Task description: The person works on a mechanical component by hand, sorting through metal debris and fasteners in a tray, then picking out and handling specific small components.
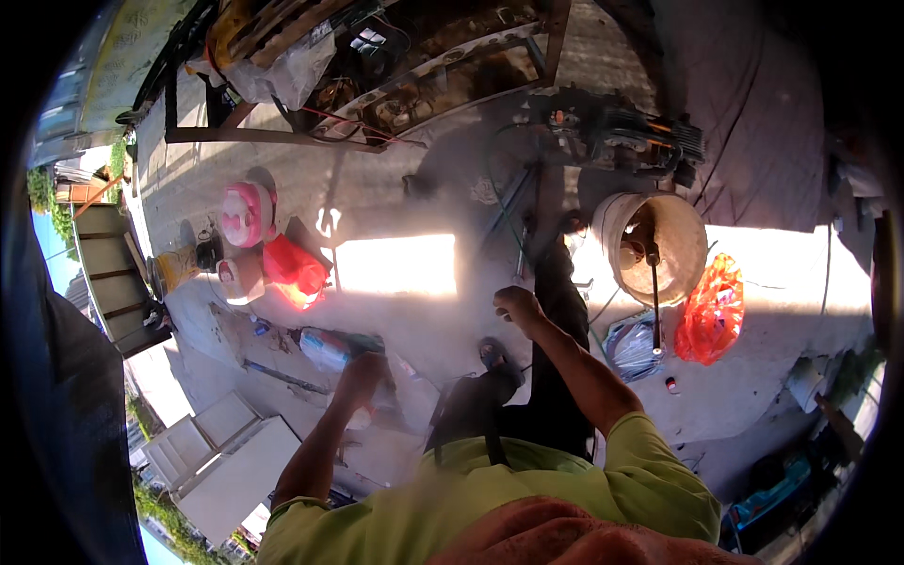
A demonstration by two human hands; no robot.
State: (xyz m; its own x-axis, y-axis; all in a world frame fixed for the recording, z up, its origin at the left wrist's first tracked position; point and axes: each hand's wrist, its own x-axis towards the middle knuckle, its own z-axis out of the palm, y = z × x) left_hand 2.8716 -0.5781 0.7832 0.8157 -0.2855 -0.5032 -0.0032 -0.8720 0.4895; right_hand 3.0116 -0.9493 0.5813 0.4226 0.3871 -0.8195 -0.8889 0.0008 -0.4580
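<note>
I stand on a concrete floor point(395, 207), looking down over my green shirt and black trousers. My right hand point(516, 303) is raised in front of me, curled into a fist with nothing visible in it. My left hand point(363, 370) hangs lower on the left with its fingers bent downward, and the blur hides whether it holds anything. It is just right of a white and green bottle-like object point(325, 347) lying on the floor. My dark shoe point(492, 356) shows between the two hands.
A tan bucket point(692, 240) with a long-handled tool in it stands at the right, an orange plastic bag point(713, 315) beside it. A red bag point(297, 271), a pink container point(247, 215) and a yellow can point(174, 268) sit at left. A black machine point(612, 132) lies behind; white panels point(226, 461) at lower left.
</note>
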